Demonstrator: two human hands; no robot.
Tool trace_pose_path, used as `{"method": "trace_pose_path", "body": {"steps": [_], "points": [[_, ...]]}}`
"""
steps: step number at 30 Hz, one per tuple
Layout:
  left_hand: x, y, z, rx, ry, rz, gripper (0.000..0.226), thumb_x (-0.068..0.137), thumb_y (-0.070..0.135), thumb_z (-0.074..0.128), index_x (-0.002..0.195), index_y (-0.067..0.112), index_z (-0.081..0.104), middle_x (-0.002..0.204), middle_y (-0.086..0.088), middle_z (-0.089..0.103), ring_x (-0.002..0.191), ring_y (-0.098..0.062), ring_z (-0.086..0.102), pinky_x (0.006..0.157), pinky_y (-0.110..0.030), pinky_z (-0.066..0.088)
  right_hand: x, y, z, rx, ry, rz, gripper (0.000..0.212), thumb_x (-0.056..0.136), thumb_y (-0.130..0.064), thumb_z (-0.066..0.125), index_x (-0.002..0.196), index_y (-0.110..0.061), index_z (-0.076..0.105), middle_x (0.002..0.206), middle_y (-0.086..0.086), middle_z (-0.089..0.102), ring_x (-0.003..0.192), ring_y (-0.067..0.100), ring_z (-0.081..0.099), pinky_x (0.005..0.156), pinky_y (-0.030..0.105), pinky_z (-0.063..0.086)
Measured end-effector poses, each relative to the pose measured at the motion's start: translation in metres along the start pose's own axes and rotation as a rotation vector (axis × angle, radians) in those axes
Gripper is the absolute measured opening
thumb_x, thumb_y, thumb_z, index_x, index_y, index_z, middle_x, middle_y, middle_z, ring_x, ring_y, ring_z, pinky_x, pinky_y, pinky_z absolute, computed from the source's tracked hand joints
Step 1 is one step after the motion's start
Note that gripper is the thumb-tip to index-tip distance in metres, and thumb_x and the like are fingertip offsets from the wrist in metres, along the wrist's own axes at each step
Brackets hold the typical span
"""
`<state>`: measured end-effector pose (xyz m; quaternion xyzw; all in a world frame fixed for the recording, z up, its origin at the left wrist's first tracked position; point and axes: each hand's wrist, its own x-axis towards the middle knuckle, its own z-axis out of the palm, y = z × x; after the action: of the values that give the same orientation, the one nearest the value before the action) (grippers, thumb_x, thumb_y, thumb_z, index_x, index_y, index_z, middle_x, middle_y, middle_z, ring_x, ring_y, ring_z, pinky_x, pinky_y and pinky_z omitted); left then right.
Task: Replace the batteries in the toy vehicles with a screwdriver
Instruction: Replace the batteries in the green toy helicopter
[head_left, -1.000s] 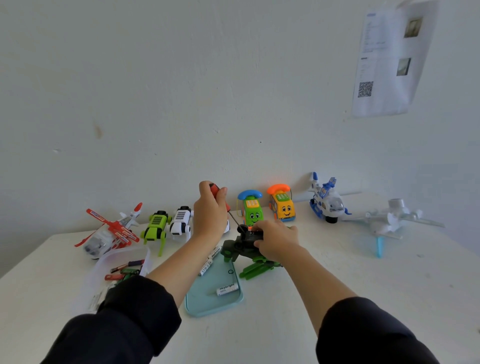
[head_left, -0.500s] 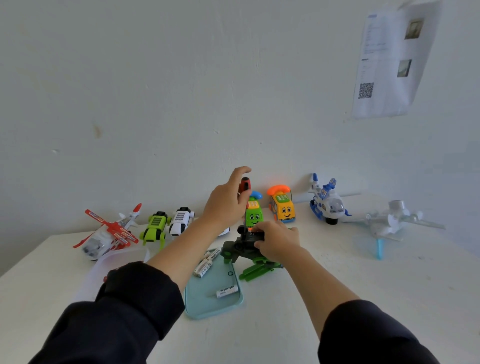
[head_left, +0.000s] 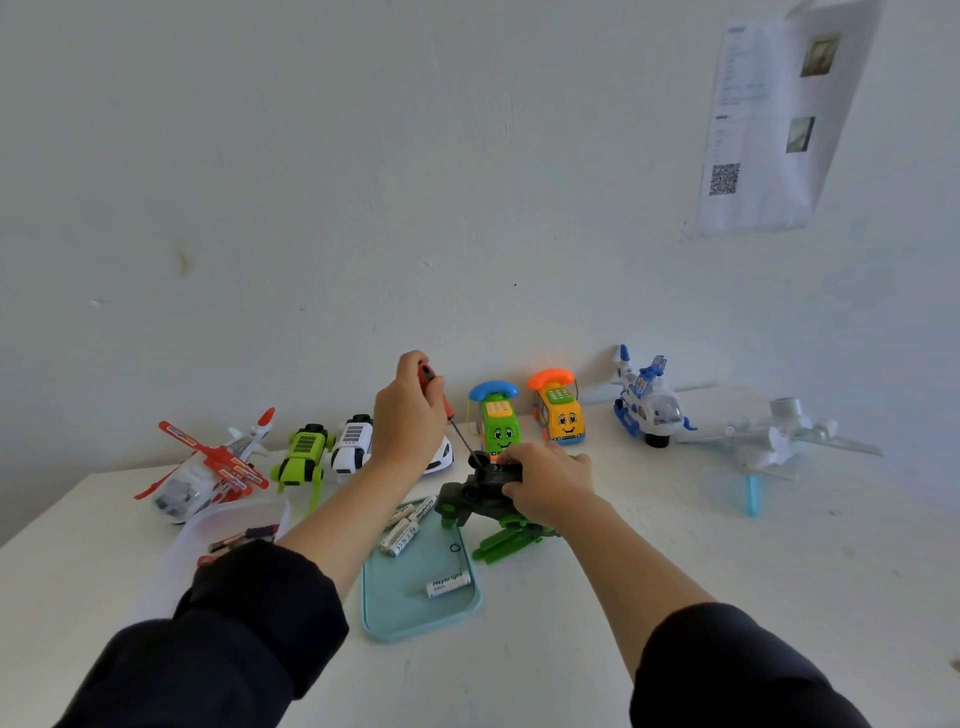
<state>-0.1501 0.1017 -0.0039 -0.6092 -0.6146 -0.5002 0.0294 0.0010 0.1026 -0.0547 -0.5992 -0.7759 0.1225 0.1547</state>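
Hands work over a dark green toy vehicle (head_left: 470, 501) near the middle of a white table (head_left: 727, 571), just off the far right corner of a pale blue tray (head_left: 415, 618). The left hand (head_left: 408, 421) grasps the red handle of a screwdriver (head_left: 447, 410), fingers curled around it, with the thin shaft slanting down to the right so that its tip meets the top of the toy. The right hand (head_left: 545, 480) grips the toy from the right side, fingers curled over its dark upper part, while bright green legs stick out below toward the near edge. Several white batteries (head_left: 408, 522) lie at the tray's far left corner, and a single battery (head_left: 449, 584) rests near its right rim. Along the table's far edge, against the wall, stand a red and white helicopter (head_left: 208, 467), a lime green car (head_left: 304, 452), a white car (head_left: 353, 441), a green telephone car (head_left: 496, 415), a yellow telephone car (head_left: 558, 413) and a blue and white plane (head_left: 647, 405). A pale grey plane (head_left: 779, 441) sits toward the right edge. Dark sleeves cover both forearms at the near edge. A printed sheet (head_left: 774, 119) with a square code hangs on the wall at upper right.
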Motion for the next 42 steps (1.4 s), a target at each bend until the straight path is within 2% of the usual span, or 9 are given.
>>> {"method": "trace_pose_path", "body": {"steps": [3, 8, 12, 15, 21, 26, 32, 37, 42], "points": [[-0.002, -0.003, 0.001, -0.018, 0.007, 0.013, 0.022, 0.096, 0.014, 0.051, 0.116, 0.005, 0.051, 0.091, -0.011, 0.065, 0.080, -0.029, 0.062, 0.067, -0.032, 0.047, 0.001, 0.000, 0.000, 0.000, -0.002, 0.002, 0.040, 0.091, -0.029, 0.057, 0.129, -0.037, 0.048, 0.121, 0.002, 0.055, 0.119, 0.021, 0.043, 0.100, 0.044, 0.028], [0.000, 0.007, -0.004, -0.039, -0.087, 0.129, 0.025, 0.093, 0.014, 0.056, 0.117, 0.008, 0.057, 0.080, -0.001, 0.063, 0.061, -0.008, 0.057, 0.059, -0.011, 0.043, 0.001, 0.001, -0.001, 0.002, -0.002, 0.005, 0.040, 0.091, -0.031, 0.057, 0.130, -0.036, 0.049, 0.123, 0.003, 0.054, 0.119, 0.022, 0.044, 0.101, 0.044, 0.028], [0.008, 0.017, -0.008, 0.035, -0.163, 0.218, 0.034, 0.089, 0.032, 0.062, 0.118, 0.013, 0.061, 0.092, -0.008, 0.066, 0.073, -0.021, 0.062, 0.074, -0.036, 0.053, 0.002, 0.001, -0.002, 0.017, -0.009, 0.004, 0.040, 0.091, -0.030, 0.057, 0.130, -0.037, 0.049, 0.125, 0.000, 0.055, 0.121, 0.021, 0.043, 0.101, 0.043, 0.027], [0.010, 0.020, -0.006, 0.128, -0.155, 0.213, 0.044, 0.084, 0.045, 0.062, 0.116, 0.015, 0.064, 0.088, -0.010, 0.060, 0.075, -0.026, 0.058, 0.071, -0.037, 0.049, 0.003, 0.002, -0.003, 0.026, -0.008, 0.004, 0.038, 0.091, -0.029, 0.057, 0.128, -0.037, 0.052, 0.124, 0.000, 0.056, 0.119, 0.020, 0.044, 0.100, 0.042, 0.028], [0.016, 0.023, -0.001, 0.017, -0.217, 0.192, 0.025, 0.092, 0.014, 0.056, 0.116, 0.015, 0.064, 0.096, -0.007, 0.068, 0.089, -0.021, 0.062, 0.082, -0.031, 0.050, 0.005, 0.002, -0.002, 0.032, -0.009, 0.015, 0.033, 0.092, -0.031, 0.056, 0.125, -0.036, 0.055, 0.118, 0.001, 0.057, 0.114, 0.020, 0.045, 0.096, 0.041, 0.029], [0.012, 0.031, 0.000, -0.086, -0.368, 0.170, 0.028, 0.095, 0.008, 0.047, 0.117, 0.019, 0.059, 0.098, -0.008, 0.061, 0.083, -0.025, 0.063, 0.073, -0.033, 0.051, 0.003, 0.002, -0.002, 0.020, -0.009, 0.014, 0.033, 0.093, -0.032, 0.055, 0.126, -0.037, 0.055, 0.119, 0.001, 0.056, 0.115, 0.021, 0.045, 0.097, 0.040, 0.029], [0.005, 0.030, 0.015, -0.155, -0.103, 0.220, 0.021, 0.084, 0.004, 0.066, 0.104, 0.004, 0.070, 0.106, -0.010, 0.064, 0.100, -0.022, 0.060, 0.083, -0.018, 0.041, 0.004, 0.003, -0.002, 0.015, -0.006, 0.016, 0.035, 0.093, -0.034, 0.055, 0.128, -0.038, 0.053, 0.122, 0.002, 0.055, 0.116, 0.021, 0.045, 0.100, 0.041, 0.029], [0.005, 0.033, 0.020, -0.208, -0.259, 0.217, 0.035, 0.093, 0.001, 0.051, 0.127, 0.009, 0.053, 0.117, -0.007, 0.062, 0.106, -0.016, 0.059, 0.092, -0.021, 0.044, 0.004, 0.003, -0.002, 0.010, -0.011, 0.008, 0.034, 0.093, -0.034, 0.055, 0.127, -0.037, 0.054, 0.122, 0.002, 0.055, 0.115, 0.021, 0.045, 0.099, 0.041, 0.030], [0.014, 0.037, 0.016, -0.193, -0.379, 0.155, 0.025, 0.095, 0.003, 0.048, 0.115, 0.011, 0.060, 0.110, -0.002, 0.059, 0.110, -0.020, 0.057, 0.090, -0.021, 0.045, 0.003, 0.003, -0.003, 0.009, -0.007, 0.004, 0.035, 0.093, -0.034, 0.054, 0.128, -0.037, 0.054, 0.121, 0.002, 0.055, 0.116, 0.021, 0.044, 0.099, 0.040, 0.030]]}}
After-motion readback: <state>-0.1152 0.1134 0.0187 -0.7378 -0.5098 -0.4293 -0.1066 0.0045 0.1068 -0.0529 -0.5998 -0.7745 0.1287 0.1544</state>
